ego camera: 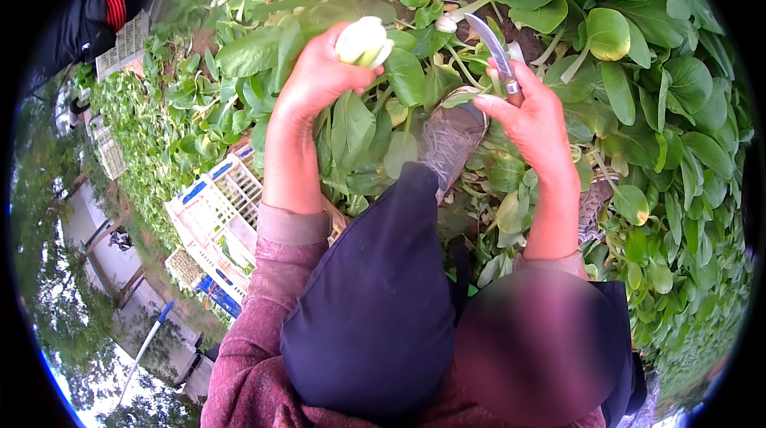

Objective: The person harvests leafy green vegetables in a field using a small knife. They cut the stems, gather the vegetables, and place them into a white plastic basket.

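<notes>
My left hand (314,78) is closed around a head of bok choy (363,44), its pale cut base turned up towards me and its green leaves hanging below. In my right hand (535,120) is a harvesting knife with a curved blade (492,39) and a brown handle. The blade points up and to the left, apart from the held bok choy. A leaf (462,97) shows beside my right thumb; I cannot tell whether it is pinched. Just beyond the knife tip, a white stem base (446,23) of another plant lies among the leaves.
Dense leafy plants (688,93) grow to the right. My shoe (453,144) stands among leaves between my hands. At left, a white plastic crate (206,215) sits near my left forearm. Farther crates (125,45) and a person in dark clothing (78,21) are at upper left.
</notes>
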A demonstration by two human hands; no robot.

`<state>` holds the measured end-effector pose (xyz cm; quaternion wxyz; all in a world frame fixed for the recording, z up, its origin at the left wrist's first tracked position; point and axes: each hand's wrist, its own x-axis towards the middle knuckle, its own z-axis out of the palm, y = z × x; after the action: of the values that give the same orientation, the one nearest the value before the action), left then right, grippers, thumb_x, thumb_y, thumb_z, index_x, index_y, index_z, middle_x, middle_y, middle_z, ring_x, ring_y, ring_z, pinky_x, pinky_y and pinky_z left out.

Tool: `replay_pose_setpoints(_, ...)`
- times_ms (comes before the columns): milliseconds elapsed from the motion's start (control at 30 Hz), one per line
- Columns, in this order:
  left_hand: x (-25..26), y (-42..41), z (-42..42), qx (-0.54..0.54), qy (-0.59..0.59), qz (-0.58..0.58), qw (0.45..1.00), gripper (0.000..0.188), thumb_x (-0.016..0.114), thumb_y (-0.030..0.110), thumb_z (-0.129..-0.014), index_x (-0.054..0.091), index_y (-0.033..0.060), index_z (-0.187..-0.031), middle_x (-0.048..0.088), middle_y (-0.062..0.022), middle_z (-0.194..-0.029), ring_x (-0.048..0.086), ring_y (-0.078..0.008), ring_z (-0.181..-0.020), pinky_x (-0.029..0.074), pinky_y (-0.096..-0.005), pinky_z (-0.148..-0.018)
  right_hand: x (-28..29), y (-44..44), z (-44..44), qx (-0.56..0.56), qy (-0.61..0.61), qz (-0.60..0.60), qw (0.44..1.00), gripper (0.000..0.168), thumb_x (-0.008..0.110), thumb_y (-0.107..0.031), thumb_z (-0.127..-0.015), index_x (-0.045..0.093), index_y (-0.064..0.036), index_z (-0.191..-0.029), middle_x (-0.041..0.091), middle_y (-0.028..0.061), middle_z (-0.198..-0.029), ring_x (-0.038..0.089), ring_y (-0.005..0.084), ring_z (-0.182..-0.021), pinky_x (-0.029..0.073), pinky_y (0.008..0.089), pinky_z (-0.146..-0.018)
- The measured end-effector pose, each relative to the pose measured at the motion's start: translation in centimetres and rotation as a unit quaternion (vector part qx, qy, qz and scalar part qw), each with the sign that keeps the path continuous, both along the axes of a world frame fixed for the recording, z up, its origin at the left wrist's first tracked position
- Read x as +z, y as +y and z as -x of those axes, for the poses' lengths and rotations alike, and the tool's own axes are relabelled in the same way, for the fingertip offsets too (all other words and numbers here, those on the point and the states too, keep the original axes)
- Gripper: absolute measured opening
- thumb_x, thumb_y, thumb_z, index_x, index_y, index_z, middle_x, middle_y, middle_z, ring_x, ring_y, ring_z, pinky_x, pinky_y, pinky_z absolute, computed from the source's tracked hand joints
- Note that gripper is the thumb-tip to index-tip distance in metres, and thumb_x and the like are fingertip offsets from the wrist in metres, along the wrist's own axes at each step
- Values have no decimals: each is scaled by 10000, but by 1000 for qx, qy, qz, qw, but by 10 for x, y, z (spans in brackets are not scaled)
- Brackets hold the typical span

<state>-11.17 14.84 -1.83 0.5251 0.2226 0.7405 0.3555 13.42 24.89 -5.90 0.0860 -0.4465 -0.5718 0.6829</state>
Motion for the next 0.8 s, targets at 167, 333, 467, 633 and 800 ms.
replay_pose_setpoints(167,-41,-50,50,149,2,31,988,517,611,-47,-659,503,-14,-1164,635,-117,-985,650,-202,-805,484,-281,-563,-25,-24,68,99,28,-134,986,598,677,-20,-719,496,-78,-1286,552,55,-1249,589,184,-987,464,292,-856)
replay_pose_setpoints(333,-31,-46,46,129,-26,-3,991,517,643,14,-623,536,-27,-1127,648,-142,-936,599,-183,-726,469,-290,-628,-78,-36,105,198,-48,-151,967,575,506,23,-736,458,-105,-1295,523,141,-1280,569,359,-1055,465,427,-880)
replay_pose_setpoints(467,-7,-43,38,113,-107,-25,988,533,643,2,-634,525,-6,-1153,657,-137,-899,579,-172,-725,469,-281,-651,-105,-40,112,182,-74,-166,966,489,538,-23,-748,508,-66,-1235,554,156,-1223,580,364,-1022,469,437,-872)
replay_pose_setpoints(633,23,-37,3,40,-232,-59,970,535,666,-83,-614,550,10,-1128,647,-100,-961,636,-196,-900,512,-287,-763,-110,-32,115,189,-41,-179,965,388,566,-100,-781,567,-78,-1169,595,162,-1097,584,360,-998,479,439,-841)
replay_pose_setpoints(800,2,-39,-25,-62,-210,4,976,512,694,-53,-620,553,-1,-1110,641,-61,-1005,637,-171,-928,502,-296,-830,-108,-28,110,183,-17,-148,972,386,606,-178,-793,585,-95,-1169,598,166,-1053,581,358,-998,472,419,-844)
